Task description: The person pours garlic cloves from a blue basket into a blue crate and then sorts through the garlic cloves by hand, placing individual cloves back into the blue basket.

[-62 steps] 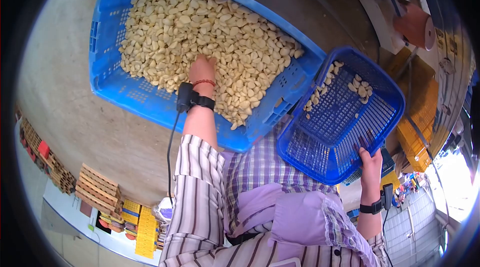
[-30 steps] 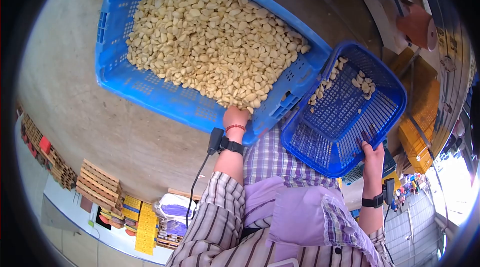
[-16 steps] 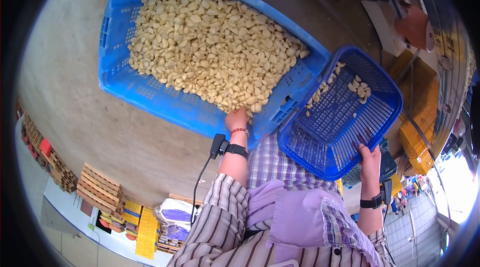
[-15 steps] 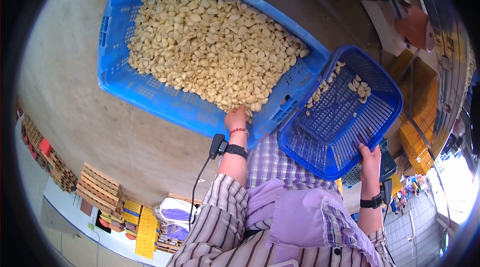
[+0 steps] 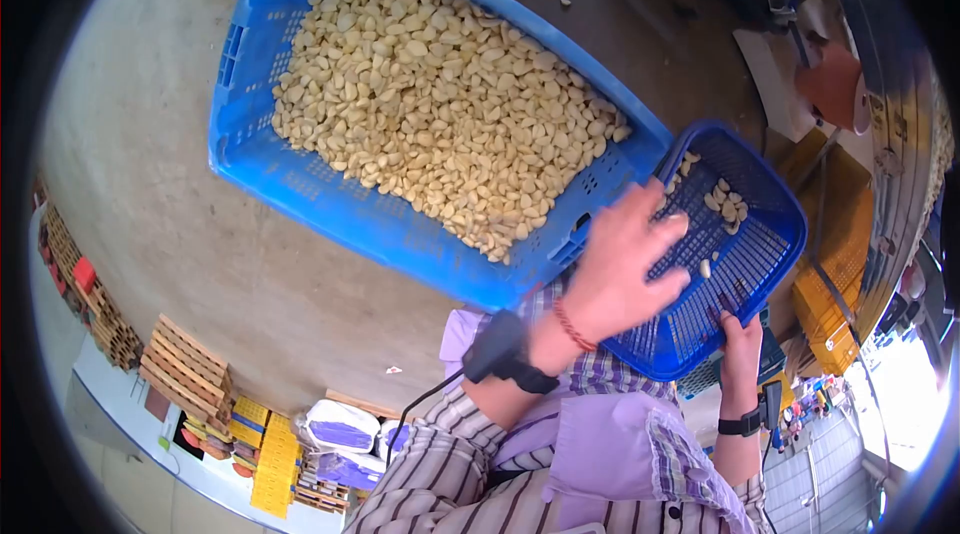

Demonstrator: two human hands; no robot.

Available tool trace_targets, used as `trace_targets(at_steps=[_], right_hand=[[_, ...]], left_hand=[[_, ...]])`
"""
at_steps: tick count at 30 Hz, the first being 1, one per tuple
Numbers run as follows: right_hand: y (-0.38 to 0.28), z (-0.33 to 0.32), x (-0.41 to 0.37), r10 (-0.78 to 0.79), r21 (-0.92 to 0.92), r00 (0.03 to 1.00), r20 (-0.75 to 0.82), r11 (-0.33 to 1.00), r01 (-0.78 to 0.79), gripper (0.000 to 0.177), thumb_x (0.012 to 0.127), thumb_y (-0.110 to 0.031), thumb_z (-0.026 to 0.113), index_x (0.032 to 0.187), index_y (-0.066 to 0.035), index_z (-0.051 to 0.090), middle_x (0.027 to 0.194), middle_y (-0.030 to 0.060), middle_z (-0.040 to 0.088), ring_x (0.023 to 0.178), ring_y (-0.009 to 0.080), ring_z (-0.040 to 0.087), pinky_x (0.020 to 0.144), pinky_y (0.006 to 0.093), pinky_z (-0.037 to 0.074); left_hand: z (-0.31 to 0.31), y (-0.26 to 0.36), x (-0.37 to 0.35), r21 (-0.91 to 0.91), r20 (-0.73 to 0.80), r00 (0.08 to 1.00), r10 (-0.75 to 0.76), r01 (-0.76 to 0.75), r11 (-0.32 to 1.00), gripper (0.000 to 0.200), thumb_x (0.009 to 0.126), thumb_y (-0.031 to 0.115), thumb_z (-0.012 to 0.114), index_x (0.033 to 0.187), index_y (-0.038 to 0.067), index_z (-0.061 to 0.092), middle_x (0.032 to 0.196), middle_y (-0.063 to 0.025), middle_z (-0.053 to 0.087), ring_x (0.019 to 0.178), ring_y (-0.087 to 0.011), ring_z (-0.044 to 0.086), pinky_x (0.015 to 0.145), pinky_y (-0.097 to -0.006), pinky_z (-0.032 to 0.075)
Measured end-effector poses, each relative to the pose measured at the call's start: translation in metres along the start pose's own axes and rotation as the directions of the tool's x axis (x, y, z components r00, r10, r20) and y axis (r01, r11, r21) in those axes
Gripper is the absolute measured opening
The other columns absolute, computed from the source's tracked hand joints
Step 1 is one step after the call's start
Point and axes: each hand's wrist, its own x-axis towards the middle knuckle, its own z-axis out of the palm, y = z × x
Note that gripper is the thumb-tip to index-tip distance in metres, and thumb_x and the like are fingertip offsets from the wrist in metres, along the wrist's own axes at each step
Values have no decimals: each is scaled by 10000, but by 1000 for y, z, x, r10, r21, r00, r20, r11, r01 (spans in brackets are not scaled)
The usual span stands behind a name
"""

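Peeled garlic cloves (image 5: 440, 94) fill most of a large light-blue crate (image 5: 350, 209). Against its right end, a smaller dark-blue basket (image 5: 770, 244) is tilted, with a few cloves (image 5: 726, 206) inside it. My left hand (image 5: 630, 259), somewhat blurred, is over the near-left side of this basket with its fingers spread. I see nothing held in it. Just right of its fingers, a single clove (image 5: 706, 269) shows over the basket's slats. My right hand (image 5: 740, 336) grips the basket's near-right rim, fingers inside the wall and thumb outside.
Concrete floor (image 5: 150, 154) stretches to the left. Wooden pallets (image 5: 185, 369), yellow crates (image 5: 275, 469) and wrapped white-and-purple bundles (image 5: 343, 429) stand at the lower left. An orange-yellow crate (image 5: 830, 299) is beyond the basket on the right. A cable hangs from my left wrist strap (image 5: 525, 374).
My left hand has moved right, from the cloves at the crate's near edge to over the small basket, and its fingers have spread. My right hand keeps its grip on the rim.
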Motion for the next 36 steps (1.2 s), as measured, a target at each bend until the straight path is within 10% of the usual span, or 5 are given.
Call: trace_targets(at_steps=[5, 11, 21, 31, 36], right_hand=[[-4, -1, 1, 4, -47, 1000, -17, 999, -5, 420, 877, 7, 524, 1296, 32, 489, 1205, 91, 605, 1042, 177, 588, 937, 295, 457], [-4, -2, 6, -28, -91, 999, -18, 996, 26, 420, 851, -24, 499, 1267, 28, 511, 1192, 98, 608, 988, 173, 599, 871, 289, 483], [-7, -3, 10, -33, -124, 999, -32, 992, 28, 400, 856, -11, 477, 1253, 9, 521, 1151, 86, 616, 943, 165, 605, 810, 294, 512], [-21, 0, 4, 26, -160, 999, -37, 987, -31, 402, 878, -13, 516, 1278, 18, 509, 1202, 98, 601, 980, 176, 604, 859, 289, 492], [-10, -5, 7, 34, -107, 999, -34, 994, -37, 412, 874, 0, 514, 1285, 34, 500, 1195, 99, 606, 1020, 174, 587, 896, 288, 466]], left_hand=[[-90, -169, 11, -300, -627, 540, -562, 498, 814, 473, 896, 222, 642, 1260, -52, 516, 1296, -193, 535, 1210, -292, 488, 1059, -371, 361], [-117, -289, 74, -652, -724, 62, -687, 261, 711, 382, 908, 255, 558, 1157, -35, 560, 1191, -141, 573, 1030, -255, 538, 913, -355, 420], [-21, -185, 44, 394, -253, 948, -191, 282, 875, 364, 735, 215, 703, 1077, 101, 648, 1305, -241, 461, 1215, -407, 441, 1009, -487, 356], [-51, -126, -47, 219, 97, 892, -441, 414, 884, 264, 825, 239, 662, 1057, 115, 677, 1238, -158, 594, 1101, -337, 597, 902, -399, 504], [-108, -180, -17, 262, -427, 818, -385, 519, 813, 166, 859, 173, 644, 989, 78, 681, 955, -130, 646, 800, -285, 642, 687, -359, 512]])
